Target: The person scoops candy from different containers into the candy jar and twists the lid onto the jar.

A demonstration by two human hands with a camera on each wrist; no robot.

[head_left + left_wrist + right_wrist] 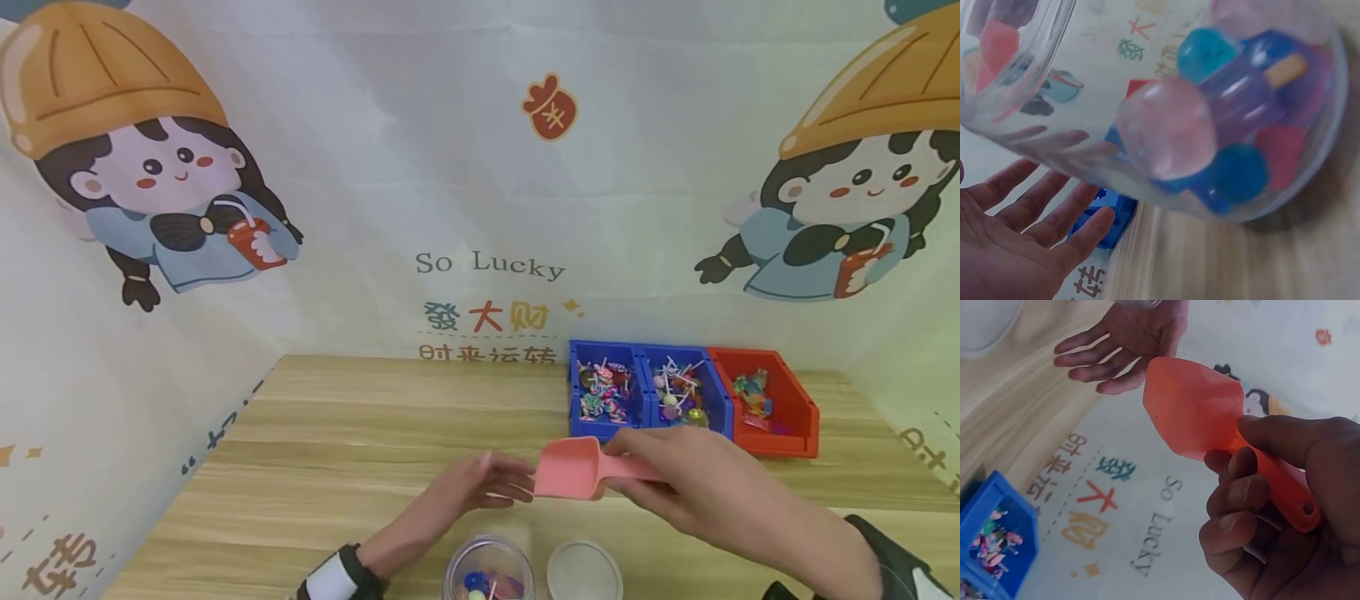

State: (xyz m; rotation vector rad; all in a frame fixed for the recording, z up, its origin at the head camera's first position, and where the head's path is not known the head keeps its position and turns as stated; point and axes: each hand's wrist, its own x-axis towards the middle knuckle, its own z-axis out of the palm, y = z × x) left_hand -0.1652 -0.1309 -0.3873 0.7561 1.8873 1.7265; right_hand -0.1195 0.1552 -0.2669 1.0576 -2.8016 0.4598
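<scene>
My right hand grips the handle of a pink plastic scoop, raised above the table. In the right wrist view, the thumb and curled fingers close round the handle of the scoop. Just left of the scoop's front edge is my left hand, its fingers extended and spread, holding nothing; whether it touches the scoop I cannot tell. A clear jar with colourful pieces in its bottom stands below the left hand. Beside that jar lies a round white lid.
Behind the right hand stand two blue bins with lollipops and a red bin holding small colourful pieces. The wooden table ends at a printed backdrop.
</scene>
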